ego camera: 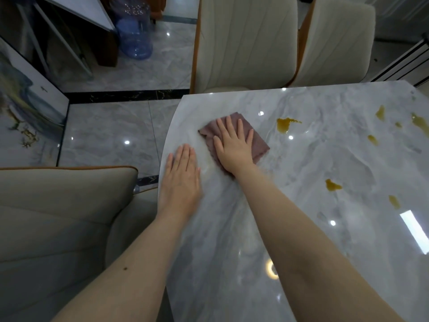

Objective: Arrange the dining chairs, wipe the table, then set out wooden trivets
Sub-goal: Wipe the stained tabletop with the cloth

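Two bare arms are seen closest, reaching over one grey marble table (pixel 301 228): the left hand (pixel 181 180) is laid flat on the table near its edge with straight fingers and nothing held, and the right hand (pixel 234 145) is pressed flat, fingers spread, on one cloth (pixel 258 145). One small folded cloth, dull pink-brown and soft looking, is found near the far left corner of the table, and about eight yellow-brown spills (pixel 286 124) are dotted to its right. Three cream chairs are counted, two (pixel 246 43) (pixel 336 43) at the far side and one (pixel 58 217) at the near left.
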Motion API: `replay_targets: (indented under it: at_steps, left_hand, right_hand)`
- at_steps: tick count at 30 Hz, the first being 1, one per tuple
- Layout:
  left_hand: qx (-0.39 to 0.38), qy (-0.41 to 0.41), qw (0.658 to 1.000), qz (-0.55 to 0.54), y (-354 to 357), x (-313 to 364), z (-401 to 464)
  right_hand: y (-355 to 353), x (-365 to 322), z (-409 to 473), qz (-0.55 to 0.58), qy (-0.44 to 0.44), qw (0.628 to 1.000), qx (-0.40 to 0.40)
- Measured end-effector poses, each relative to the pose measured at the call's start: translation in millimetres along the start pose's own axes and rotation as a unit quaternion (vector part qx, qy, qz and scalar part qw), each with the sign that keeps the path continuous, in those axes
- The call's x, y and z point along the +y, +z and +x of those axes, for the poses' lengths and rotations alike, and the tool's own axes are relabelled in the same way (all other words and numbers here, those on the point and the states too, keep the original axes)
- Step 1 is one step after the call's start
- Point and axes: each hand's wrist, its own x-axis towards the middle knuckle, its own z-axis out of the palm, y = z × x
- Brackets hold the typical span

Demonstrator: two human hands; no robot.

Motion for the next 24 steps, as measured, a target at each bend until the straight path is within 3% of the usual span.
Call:
replay_targets:
  at_steps: [4, 7, 11, 14, 17, 21, 24]
  left_hand:
    - [0.021, -0.021, 1.000, -0.001, -0.2, -1.9, 1.5]
    - [0.017, -0.018, 1.000, -0.002, 0.0, -1.8, 0.0]
    - [0.030, -0.022, 0.999, 0.001, 0.6, 0.5, -0.1]
    - [0.026, -0.021, 0.999, -0.004, 1.8, 0.8, 0.3]
    - [0.027, -0.024, 0.999, 0.007, 3.5, 0.1, -0.2]
    - [0.034, -0.044, 0.998, -0.002, 3.7, -0.8, -2.2]
    - [0.035, -0.045, 0.998, -0.013, 1.6, -0.3, -1.5]
  right_hand:
    - [8.1, -8.3, -56.4, -0.026, -0.138, 0.990, -0.006]
    - [10.3, 29.8, -106.3, -0.046, -0.206, 0.977, -0.025]
    - [-3.5, 65.6, -77.3, -0.044, -0.146, 0.988, -0.023]
    - [-6.2, 40.0, -24.9, -0.019, -0.064, 0.998, -0.021]
    - [-4.7, -0.6, 12.2, 0.004, -0.038, 0.999, -0.011]
    - [4.0, -31.3, -9.0, -0.010, -0.125, 0.992, 0.000]
    - [7.2, -8.5, -37.1, -0.031, -0.190, 0.981, 0.007]
